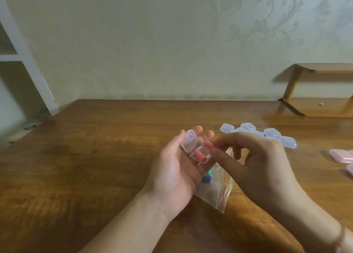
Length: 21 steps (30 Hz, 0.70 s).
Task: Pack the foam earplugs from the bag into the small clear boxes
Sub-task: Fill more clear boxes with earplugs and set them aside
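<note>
Left hand (pixel 177 168): lying palm up above the table (pixel 95 157), fingers nearly straight and relaxed, carrying an open box (pixel 198 153) across them.
Open box: a small clear box with its hinged lid (pixel 189 143) standing open toward the fingertips; one orange earplug (pixel 200 156) is lying inside the base.
Right hand (pixel 261 163): reaching in from the right, thumb and forefinger pinching a second orange earplug (pixel 208 145) by one end; the remaining fingers are curling loosely.
Second earplug: being held just above the far edge of the open box, near the left fingertips; whether it is touching the box cannot be told.
Bag (pixel 215 187): a clear zip bag lying on the table beneath both hands, partly hidden by the left palm; a green earplug (pixel 210 171) and a blue earplug (pixel 206 178) are showing inside it.
Empty boxes (pixel 257 134): a cluster of closed clear boxes sitting on the table behind the right hand.
Pink boxes (pixel 342 156): closed boxes with pink contents sitting at the right edge, well apart from the hands.
Wooden shelf (pixel 321 92): standing at the far right corner of the table against the wall.
</note>
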Tool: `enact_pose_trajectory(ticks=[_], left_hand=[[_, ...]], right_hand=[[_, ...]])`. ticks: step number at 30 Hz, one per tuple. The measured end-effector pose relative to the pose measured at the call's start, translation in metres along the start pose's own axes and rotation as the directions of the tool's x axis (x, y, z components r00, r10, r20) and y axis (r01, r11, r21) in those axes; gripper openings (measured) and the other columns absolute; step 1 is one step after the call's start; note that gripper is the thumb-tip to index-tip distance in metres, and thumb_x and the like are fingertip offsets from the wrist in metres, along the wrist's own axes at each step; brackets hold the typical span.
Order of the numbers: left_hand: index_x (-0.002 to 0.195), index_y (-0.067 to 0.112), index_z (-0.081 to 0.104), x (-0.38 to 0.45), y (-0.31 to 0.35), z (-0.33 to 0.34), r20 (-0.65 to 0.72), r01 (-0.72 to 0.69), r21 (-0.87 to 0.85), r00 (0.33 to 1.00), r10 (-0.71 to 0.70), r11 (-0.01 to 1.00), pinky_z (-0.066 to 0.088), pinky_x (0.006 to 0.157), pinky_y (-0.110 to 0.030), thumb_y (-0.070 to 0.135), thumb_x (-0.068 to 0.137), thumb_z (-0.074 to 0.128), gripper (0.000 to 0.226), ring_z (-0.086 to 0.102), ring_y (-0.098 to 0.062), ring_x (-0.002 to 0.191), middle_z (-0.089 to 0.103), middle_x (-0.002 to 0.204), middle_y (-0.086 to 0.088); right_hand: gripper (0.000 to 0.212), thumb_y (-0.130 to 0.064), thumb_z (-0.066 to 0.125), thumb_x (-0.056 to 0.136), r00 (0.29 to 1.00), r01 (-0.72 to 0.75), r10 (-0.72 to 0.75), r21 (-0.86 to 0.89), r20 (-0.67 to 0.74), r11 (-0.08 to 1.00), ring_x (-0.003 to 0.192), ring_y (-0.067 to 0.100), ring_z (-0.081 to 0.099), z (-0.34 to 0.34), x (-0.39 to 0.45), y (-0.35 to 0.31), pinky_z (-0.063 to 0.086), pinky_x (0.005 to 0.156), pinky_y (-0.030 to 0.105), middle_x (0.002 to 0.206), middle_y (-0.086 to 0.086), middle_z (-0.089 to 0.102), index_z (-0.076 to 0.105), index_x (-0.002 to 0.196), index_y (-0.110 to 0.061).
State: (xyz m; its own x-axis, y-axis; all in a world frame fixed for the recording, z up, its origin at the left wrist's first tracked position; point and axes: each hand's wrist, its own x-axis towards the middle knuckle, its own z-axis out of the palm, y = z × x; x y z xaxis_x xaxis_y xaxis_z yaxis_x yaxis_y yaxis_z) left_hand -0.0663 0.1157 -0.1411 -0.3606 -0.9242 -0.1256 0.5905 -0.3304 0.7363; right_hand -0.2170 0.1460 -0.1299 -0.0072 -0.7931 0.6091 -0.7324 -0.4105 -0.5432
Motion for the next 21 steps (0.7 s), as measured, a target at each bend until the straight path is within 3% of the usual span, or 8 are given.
enact_pose_trajectory(ticks=[3,7,12,15,18,21], left_hand=[[0.123,0.011,0.064,-0.002,0.001,0.004,0.053,-0.024,0.019,0.998,0.023,1.0,0.054,0.092,-0.04,0.038,0.086,0.053,0.047,0.069,-0.029,0.103,0.07,0.121,-0.015],[0.126,0.009,0.062,-0.003,-0.002,0.004,0.089,-0.018,0.066,0.996,0.012,0.998,0.058,0.087,-0.036,0.036,0.093,0.051,0.044,0.066,-0.033,0.108,0.069,0.123,-0.016],[0.126,0.013,0.061,-0.002,0.0,0.0,0.131,-0.009,0.097,0.991,-0.004,0.995,0.054,0.095,-0.04,0.022,0.084,0.059,0.043,0.064,-0.036,0.118,0.07,0.123,-0.015],[0.124,0.015,0.061,-0.003,0.001,-0.002,0.147,-0.003,0.101,0.989,-0.012,0.995,0.053,0.096,-0.042,0.0,0.079,0.058,0.048,0.073,-0.025,0.095,0.072,0.118,-0.013],[0.13,0.018,0.056,-0.004,-0.001,-0.002,0.15,-0.007,0.156,0.989,-0.017,0.988,0.051,0.096,-0.041,-0.014,0.087,0.054,0.053,0.072,-0.027,0.102,0.07,0.123,-0.011],[0.137,0.028,0.051,-0.006,-0.002,0.0,0.168,-0.065,0.283,0.986,0.017,0.957,0.054,0.094,-0.04,-0.017,0.088,0.056,0.067,0.071,-0.027,0.105,0.064,0.134,-0.007]], right_hand=[[0.017,-0.052,0.068,0.073,1.0,-0.027,0.027,-0.06,0.001,0.998,0.069,0.006,0.054,0.003,-0.001,0.006,0.04,0.051,0.021,0.064,-0.024,0.058,0.074,0.08,-0.037],[0.018,-0.055,0.063,0.073,1.0,-0.021,0.023,-0.121,0.017,0.992,0.063,0.002,0.052,0.004,-0.001,0.008,0.044,0.052,0.027,0.063,-0.023,0.056,0.072,0.076,-0.038],[0.012,-0.045,0.061,0.08,0.999,0.047,-0.047,-0.091,-0.004,0.995,0.061,0.009,0.054,-0.002,-0.001,0.008,0.046,0.047,0.032,0.068,-0.021,0.058,0.07,0.081,-0.037],[0.013,-0.039,0.06,0.085,0.998,0.052,-0.053,-0.009,-0.019,0.999,0.067,0.013,0.057,-0.01,0.0,0.01,0.043,0.049,0.019,0.077,-0.016,0.065,0.07,0.091,-0.033],[0.017,-0.033,0.066,0.089,0.985,0.118,-0.121,0.027,0.121,0.993,0.084,0.01,0.059,-0.016,-0.001,0.01,0.04,0.06,0.009,0.095,-0.019,0.063,0.066,0.106,-0.034],[0.035,-0.041,0.07,0.077,0.933,0.261,-0.222,-0.107,0.283,0.959,0.092,0.004,0.057,-0.017,-0.004,0.011,0.047,0.07,0.017,0.104,-0.028,0.058,0.061,0.111,-0.037]])
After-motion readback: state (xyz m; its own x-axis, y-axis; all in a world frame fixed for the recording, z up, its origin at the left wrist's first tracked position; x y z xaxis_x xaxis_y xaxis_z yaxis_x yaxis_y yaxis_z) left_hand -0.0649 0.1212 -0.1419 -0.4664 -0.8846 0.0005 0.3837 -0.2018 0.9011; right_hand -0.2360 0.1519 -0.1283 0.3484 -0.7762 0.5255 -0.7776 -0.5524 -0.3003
